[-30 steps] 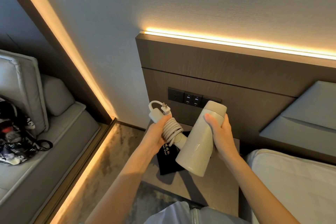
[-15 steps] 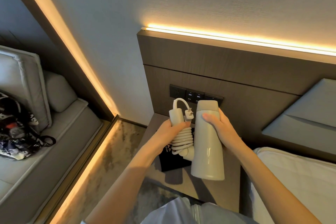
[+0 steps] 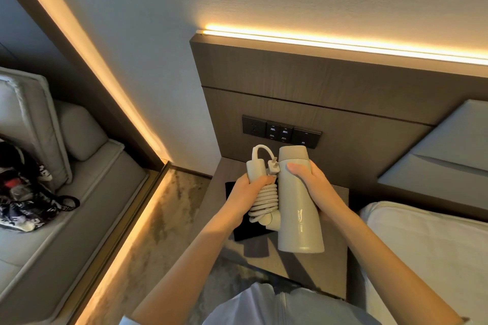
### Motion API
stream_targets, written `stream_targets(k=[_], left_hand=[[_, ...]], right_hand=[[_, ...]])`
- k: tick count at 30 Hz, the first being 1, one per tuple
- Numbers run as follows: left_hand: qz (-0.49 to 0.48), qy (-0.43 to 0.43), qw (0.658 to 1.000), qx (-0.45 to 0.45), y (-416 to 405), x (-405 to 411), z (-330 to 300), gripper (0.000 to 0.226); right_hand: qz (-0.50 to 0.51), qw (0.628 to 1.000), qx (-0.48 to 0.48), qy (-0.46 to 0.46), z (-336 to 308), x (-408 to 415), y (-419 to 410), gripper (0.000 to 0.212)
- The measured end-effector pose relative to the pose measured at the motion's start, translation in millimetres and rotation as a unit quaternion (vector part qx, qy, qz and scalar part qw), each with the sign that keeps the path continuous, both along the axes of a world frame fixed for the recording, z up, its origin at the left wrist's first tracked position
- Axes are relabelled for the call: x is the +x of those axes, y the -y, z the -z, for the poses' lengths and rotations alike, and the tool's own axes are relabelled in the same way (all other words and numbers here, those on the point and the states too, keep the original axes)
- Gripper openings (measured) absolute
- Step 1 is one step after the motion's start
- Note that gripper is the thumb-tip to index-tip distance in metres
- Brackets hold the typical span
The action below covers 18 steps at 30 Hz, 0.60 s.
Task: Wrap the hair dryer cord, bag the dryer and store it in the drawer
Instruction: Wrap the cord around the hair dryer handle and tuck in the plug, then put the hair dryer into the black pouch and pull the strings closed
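nightstand | wood-grain top | black bag flat on it, left side

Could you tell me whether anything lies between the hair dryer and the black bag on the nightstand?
Nothing visible does. The hair dryer is held above the nightstand by the left hand and right hand, and the black bag lies flat just beneath. No drawer is in view.

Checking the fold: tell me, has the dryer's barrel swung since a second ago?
Yes. The barrel swung from slanted to upright, its top now just below the wall switch panel.
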<state>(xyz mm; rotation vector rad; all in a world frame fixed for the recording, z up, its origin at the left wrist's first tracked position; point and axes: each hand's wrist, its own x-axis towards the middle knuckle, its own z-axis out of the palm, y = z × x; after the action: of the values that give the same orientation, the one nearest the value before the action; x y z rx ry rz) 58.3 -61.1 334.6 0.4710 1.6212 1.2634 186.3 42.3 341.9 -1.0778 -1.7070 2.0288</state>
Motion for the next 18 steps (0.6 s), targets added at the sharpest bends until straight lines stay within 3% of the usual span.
stream_targets(k=[7, 11, 18], left_hand=[[-0.006, 0.007, 0.998, -0.06, -6, 9, 22, 0.011], [0.019, 0.028, 0.991, -0.131, -11, 15, 48, 0.024], [0.094, 0.09, 0.96, -0.248, -25, 24, 110, 0.036]], right_hand=[[0.01, 0.996, -0.074, 0.039, 26, 11, 6, 0.064], [0.034, 0.985, -0.156, 0.062, 63, 26, 11, 0.073], [0.094, 0.955, -0.26, 0.105, 138, 43, 14, 0.066]])
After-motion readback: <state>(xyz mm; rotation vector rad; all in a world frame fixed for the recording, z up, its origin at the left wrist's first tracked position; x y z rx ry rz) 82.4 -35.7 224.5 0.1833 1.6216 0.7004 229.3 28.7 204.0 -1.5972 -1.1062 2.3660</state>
